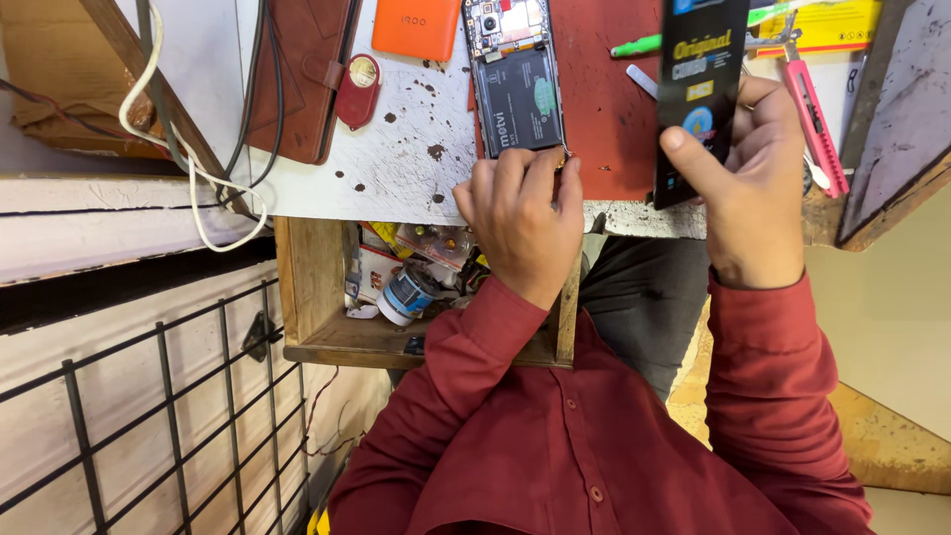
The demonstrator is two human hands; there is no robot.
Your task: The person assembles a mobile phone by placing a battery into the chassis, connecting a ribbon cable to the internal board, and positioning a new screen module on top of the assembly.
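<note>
Two hands are working at the bench (pixel 396 168) edge — the left hand (pixel 520 213), centre frame, is curling closed on the opened phone's (pixel 515 79) lower end, a fragile, light thing best held by its edges; the right hand (pixel 748 178) is pinching a stiff black packet (pixel 698 89) upright.

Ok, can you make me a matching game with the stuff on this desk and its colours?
Things:
1. phone case
2. cutter
3. wallet
4. packet in the right hand

Colours:
a. pink
b. black
c. orange
d. brown

Pairs: 1-c, 2-a, 3-d, 4-b.

The left hand rests at the bottom end of the opened phone.
</note>
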